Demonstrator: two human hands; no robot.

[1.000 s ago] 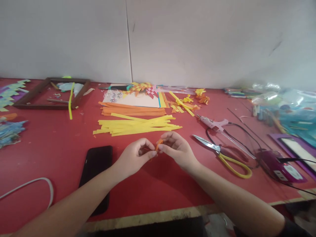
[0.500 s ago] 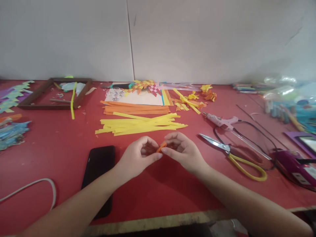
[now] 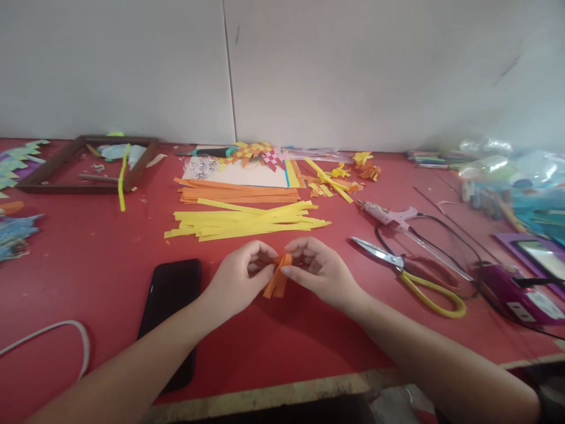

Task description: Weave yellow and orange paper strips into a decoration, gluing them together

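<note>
A folded orange paper strip was pinched between the two hands at the near middle of the red table, its two tails hanging toward 6 o'clock and its looped top just under the fingertips. The left hand came in from 8 o'clock, thumb and forefinger nearly together on the strip's left edge, the other fingers loosely curled. The right hand, reaching in from 4 o'clock, had its thumb pressed on the right edge with its bent fingers behind, leaving a slight hollow in the palm.

From the folded strip, a loose pile of yellow paper strips lay near at 11 o'clock, with a neater bundle of orange paper strips just beyond it. Crumpled yellow and orange paper pieces sat at 1 o'clock. A pink hot glue gun rested at 2 o'clock, and scissors lay at 3 o'clock, blades pointing toward 10. At 9 o'clock a black smartphone lay partly beneath the left forearm. A brown wooden frame stood well apart at 10 o'clock, a white cable at 8.
</note>
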